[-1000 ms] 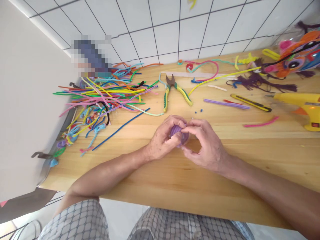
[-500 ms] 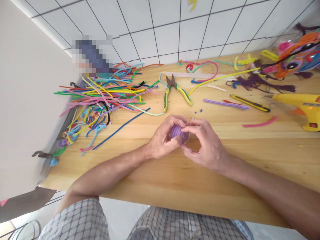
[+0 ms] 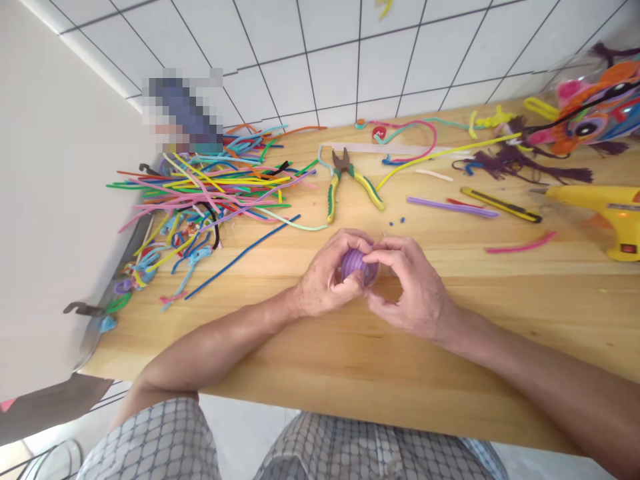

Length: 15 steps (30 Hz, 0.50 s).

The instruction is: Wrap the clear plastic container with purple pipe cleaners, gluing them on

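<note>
A small purple ball of wound pipe cleaner [image 3: 356, 265] sits between both hands above the wooden table [image 3: 320, 360]. My left hand [image 3: 325, 277] cups it from the left with fingers curled round it. My right hand [image 3: 407, 290] pinches it from the right, thumb and fingertips pressed on its top. Much of the ball is hidden by the fingers.
A heap of coloured pipe cleaners [image 3: 210, 187] lies at the back left. Pliers [image 3: 345, 177] with yellow-green handles rest behind the hands. A yellow utility knife [image 3: 500, 205], a yellow glue gun [image 3: 605, 210] and a colourful pipe-cleaner figure [image 3: 585, 120] are at the right.
The fingers of both hands have shifted slightly on the purple ball; the hands stay in the same place above the table.
</note>
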Available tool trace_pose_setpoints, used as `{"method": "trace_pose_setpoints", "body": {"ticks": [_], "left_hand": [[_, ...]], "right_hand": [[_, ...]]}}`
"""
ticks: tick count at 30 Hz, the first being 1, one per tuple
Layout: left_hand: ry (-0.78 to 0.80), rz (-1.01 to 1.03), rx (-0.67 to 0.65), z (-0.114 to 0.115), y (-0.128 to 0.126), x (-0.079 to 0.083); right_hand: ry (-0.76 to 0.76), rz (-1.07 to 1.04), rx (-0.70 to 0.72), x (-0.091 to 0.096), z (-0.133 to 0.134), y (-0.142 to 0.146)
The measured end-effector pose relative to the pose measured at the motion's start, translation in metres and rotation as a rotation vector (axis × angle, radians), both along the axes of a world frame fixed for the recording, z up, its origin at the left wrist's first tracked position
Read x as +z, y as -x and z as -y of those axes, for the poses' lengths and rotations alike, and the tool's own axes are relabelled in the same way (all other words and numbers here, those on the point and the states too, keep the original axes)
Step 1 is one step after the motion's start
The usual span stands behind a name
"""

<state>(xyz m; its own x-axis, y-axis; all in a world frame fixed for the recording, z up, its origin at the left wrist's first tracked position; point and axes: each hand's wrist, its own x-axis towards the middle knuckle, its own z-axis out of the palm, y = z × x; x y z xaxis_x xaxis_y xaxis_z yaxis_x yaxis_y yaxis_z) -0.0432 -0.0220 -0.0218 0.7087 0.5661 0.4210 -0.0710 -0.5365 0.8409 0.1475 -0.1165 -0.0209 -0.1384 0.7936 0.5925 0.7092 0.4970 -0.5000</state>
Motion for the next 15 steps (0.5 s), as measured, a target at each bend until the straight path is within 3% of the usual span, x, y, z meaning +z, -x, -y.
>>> {"method": "trace_pose_setpoints", "body": {"ticks": [15], "left_hand": [[-0.031,0.015,-0.021,-0.0023,0.0001,-0.0018]], "right_hand": [[0.013,-0.015,-0.001,-0.0008,-0.0004,-0.0001]]}}
